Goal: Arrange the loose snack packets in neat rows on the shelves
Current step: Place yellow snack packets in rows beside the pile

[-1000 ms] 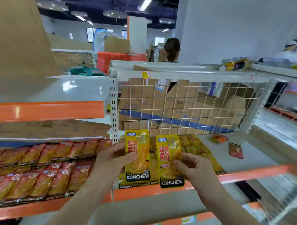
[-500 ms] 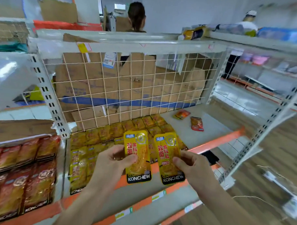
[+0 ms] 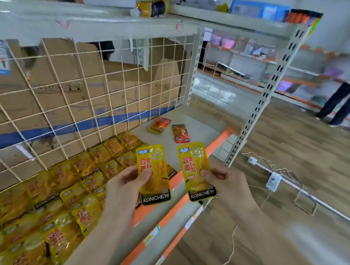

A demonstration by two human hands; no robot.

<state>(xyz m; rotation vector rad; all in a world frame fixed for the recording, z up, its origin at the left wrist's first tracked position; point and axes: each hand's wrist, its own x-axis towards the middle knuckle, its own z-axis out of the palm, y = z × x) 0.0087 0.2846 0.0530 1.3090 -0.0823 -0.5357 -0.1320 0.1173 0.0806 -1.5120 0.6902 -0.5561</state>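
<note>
My left hand (image 3: 126,187) pinches one yellow KONCHEW snack packet (image 3: 153,177) upright by its left edge. A second yellow KONCHEW packet (image 3: 196,171) is pinched the same way in my right hand (image 3: 227,185). Both packets hover over the orange front lip (image 3: 215,141) of the shelf. Rows of yellow packets (image 3: 69,188) cover the shelf's left part, below and behind my left hand. Two loose orange-red packets, one (image 3: 159,125) and another (image 3: 181,133), lie on the bare right part of the shelf.
A white wire grid (image 3: 92,86) backs the shelf, with cardboard boxes behind it. A perforated white upright (image 3: 256,107) stands at the shelf's right end. White cables and a small box (image 3: 272,181) lie on the wooden floor. A person (image 3: 342,90) stands at far right.
The view has swung right, so the red packets on the left shelf are out of sight. My hands still hold the two yellow packets, now spread a little further apart.
</note>
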